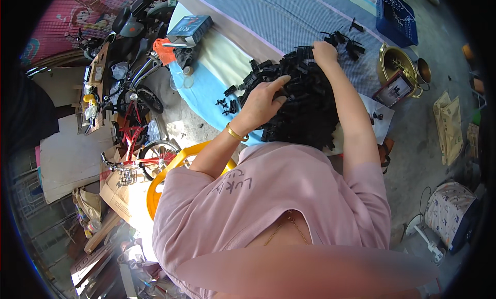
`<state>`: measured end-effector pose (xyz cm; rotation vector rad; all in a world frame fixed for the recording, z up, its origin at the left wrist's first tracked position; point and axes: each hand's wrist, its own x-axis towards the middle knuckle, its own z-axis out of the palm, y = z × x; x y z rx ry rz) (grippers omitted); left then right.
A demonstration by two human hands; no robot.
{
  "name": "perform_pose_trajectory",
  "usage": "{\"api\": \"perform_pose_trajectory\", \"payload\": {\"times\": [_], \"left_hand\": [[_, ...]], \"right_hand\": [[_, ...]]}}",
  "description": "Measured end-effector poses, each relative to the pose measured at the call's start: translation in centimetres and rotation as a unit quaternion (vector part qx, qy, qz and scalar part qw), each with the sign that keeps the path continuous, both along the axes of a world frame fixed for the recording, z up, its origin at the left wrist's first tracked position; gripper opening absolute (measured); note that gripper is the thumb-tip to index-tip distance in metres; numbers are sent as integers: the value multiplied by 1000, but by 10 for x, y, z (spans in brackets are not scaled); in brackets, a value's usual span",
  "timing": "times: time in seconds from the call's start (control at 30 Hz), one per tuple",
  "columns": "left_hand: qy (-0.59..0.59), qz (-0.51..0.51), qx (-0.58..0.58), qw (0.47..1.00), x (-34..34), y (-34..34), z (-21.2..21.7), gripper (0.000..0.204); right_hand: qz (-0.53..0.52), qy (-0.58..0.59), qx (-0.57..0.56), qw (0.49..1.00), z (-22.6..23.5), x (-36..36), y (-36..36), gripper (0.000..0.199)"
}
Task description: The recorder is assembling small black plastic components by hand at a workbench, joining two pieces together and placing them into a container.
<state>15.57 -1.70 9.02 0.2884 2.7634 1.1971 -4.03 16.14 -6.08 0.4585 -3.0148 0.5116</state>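
A large heap of small black plastic pieces [297,102], which look like clips, lies on the cloth-covered table in front of me. Over the heap's left side is my left hand [266,100], its thumb and forefinger apart and nothing visible between them. At the far edge of the heap my right hand [325,53] has its fingers bent together at a black plastic piece [307,52]; the fingertips are partly hidden. Several loose black pieces [354,48] lie beyond the right hand. A few smaller black parts [225,105] rest left of the heap.
A blue basket [395,20], a gold-coloured pot [385,61] and a white sheet [380,113] are on the right. At the far left of the striped cloth [248,20] stands a blue box [191,30]. A yellow chair [155,188] and a red bicycle [132,136] are at left.
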Motion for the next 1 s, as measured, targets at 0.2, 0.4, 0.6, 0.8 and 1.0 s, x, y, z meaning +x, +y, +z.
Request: {"api": "perform_pose_trajectory", "payload": {"times": [0.2, 0.4, 0.6, 0.8, 1.0], "left_hand": [[72, 7, 17, 997, -14, -12, -7, 46], [189, 40, 9, 981, -46, 17, -9, 73], [226, -49, 75, 970, -50, 27, -10, 80], [-18, -1, 441, 897, -28, 31, 3, 55], [-72, -12, 475, 877, -18, 28, 18, 44]], "right_hand": [[-11, -8, -37, 999, 39, 15, 4, 16], [-50, -190, -336, 921, 93, 65, 16, 21], [-10, -320, -522, 791, 128, 123, 12, 16], [108, -189, -594, 774, 139, 152, 16, 27], [86, -176, -567, 800, 161, 159, 11, 22]]}}
